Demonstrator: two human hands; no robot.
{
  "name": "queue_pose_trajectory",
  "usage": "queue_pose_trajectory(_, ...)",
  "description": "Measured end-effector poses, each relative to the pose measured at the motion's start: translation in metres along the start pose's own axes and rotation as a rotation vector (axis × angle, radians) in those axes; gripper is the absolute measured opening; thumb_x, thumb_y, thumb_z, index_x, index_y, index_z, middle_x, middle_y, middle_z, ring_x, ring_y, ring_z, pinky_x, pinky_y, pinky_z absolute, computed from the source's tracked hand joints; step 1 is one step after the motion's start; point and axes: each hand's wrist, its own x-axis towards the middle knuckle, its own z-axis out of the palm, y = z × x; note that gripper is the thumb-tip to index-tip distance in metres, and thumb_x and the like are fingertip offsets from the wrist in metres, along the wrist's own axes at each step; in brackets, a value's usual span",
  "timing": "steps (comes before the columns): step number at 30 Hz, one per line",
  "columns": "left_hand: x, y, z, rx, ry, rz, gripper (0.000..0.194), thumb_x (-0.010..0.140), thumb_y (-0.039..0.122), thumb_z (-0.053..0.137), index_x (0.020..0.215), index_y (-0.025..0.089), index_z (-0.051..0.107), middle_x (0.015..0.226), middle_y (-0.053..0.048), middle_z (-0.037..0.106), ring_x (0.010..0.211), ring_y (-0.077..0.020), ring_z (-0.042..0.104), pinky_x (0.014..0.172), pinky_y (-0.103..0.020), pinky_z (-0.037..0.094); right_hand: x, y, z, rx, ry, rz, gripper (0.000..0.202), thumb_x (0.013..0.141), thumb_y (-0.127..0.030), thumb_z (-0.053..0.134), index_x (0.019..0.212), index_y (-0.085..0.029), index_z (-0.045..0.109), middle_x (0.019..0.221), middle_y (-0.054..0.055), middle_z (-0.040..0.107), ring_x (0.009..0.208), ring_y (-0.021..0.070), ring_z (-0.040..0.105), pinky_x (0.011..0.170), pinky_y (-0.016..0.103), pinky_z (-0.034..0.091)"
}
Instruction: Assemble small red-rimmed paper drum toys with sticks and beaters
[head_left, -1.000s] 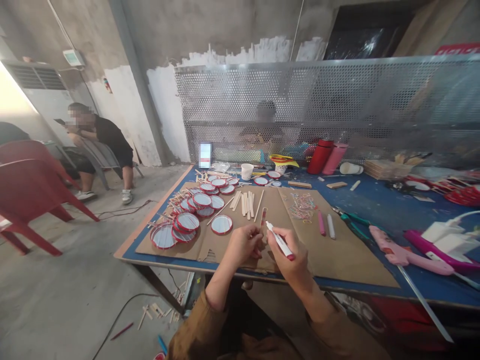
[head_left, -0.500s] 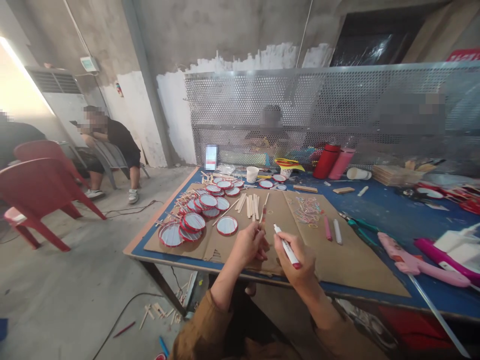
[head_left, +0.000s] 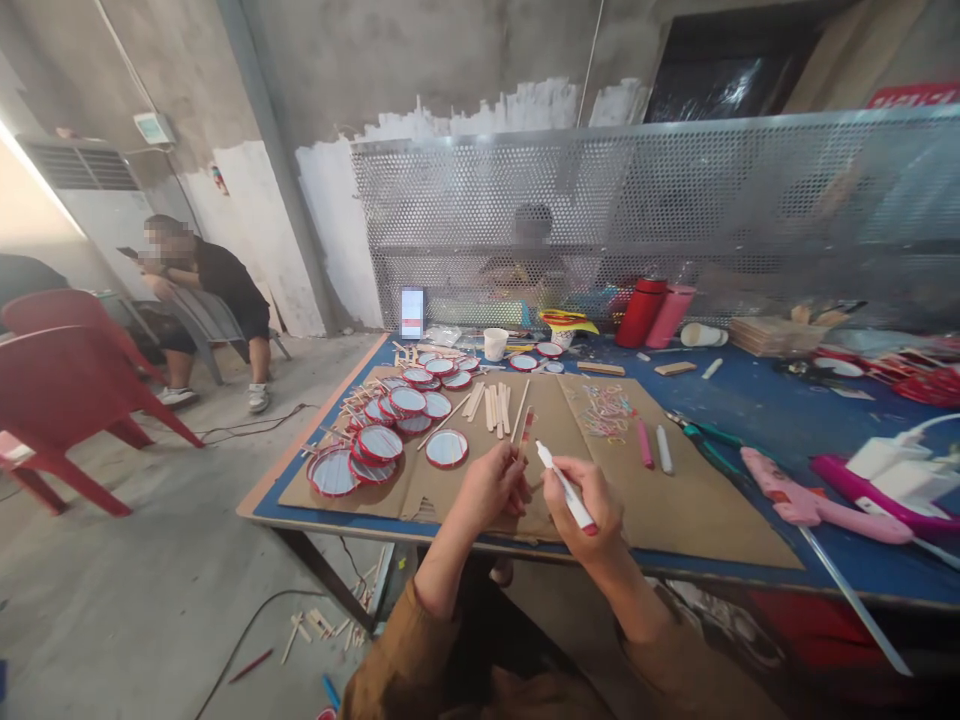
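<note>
My left hand [head_left: 489, 487] is closed around the lower end of a wooden craft stick [head_left: 527, 426] that bears red colouring and points up and away. In my right hand [head_left: 592, 500] is a white marker [head_left: 568, 488] with a red end, gripped like a pen. Its tip points toward the stick, with a small gap between them. Beyond my left hand, plain craft sticks [head_left: 496, 408] lie on a cardboard sheet [head_left: 675, 500]. To the left are several round red-rimmed discs [head_left: 447, 448], many of them piled up.
Small coloured bands [head_left: 609, 412], a pink marker [head_left: 645, 444] and a white one [head_left: 665, 450] lie to the right. Beyond them are pliers [head_left: 712, 450] and a pink glue gun [head_left: 810, 495]. A phone [head_left: 412, 312], a cup [head_left: 495, 344] and a red bottle [head_left: 641, 312] stand at the back.
The view has shifted slightly, so the table things appear a little further left. The marker tip has moved closer to the red-marked stick. Both hands keep their holds.
</note>
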Motion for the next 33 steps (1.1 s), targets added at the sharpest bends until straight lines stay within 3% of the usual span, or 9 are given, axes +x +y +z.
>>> queue_pose_trajectory(17, -0.0013, 0.0009, -0.0013, 0.027, 0.011, 0.022, 0.02, 0.082, 0.039, 0.048, 0.083, 0.019, 0.044, 0.053, 0.005, 0.056, 0.038, -0.0067, 0.052, 0.036, -0.014, 0.04, 0.0004, 0.0006, 0.0014, 0.081, -0.114, 0.089, 0.01, 0.084, -0.022, 0.056, 0.093, -0.018, 0.059, 0.075, 0.004, 0.07, 0.061, 0.0148, 0.066, 0.059, 0.025, 0.054)
queue_pose_trajectory(23, -0.0002, -0.0003, -0.0007, 0.0, 0.0, 0.007, 0.017, 0.082, 0.035, 0.047, 0.083, 0.019, 0.044, 0.053, 0.005, 0.056, 0.037, -0.0064, 0.052, 0.036, -0.013, 0.041, 0.0008, -0.0002, 0.0015, 0.113, -0.104, 0.148, 0.012, 0.084, -0.023, 0.056, 0.095, -0.019, 0.058, 0.078, 0.004, 0.07, 0.064, 0.0158, 0.068, 0.058, 0.024, 0.054)
queue_pose_trajectory(33, 0.001, -0.0019, -0.0004, 0.004, -0.003, -0.013, 0.012, 0.083, 0.03, 0.045, 0.086, 0.019, 0.045, 0.053, 0.005, 0.057, 0.037, -0.0072, 0.052, 0.035, -0.013, 0.039, -0.0008, 0.0014, 0.0017, 0.097, -0.095, 0.127, 0.011, 0.083, -0.022, 0.058, 0.093, -0.019, 0.059, 0.076, 0.004, 0.069, 0.063, 0.0162, 0.066, 0.058, 0.025, 0.052)
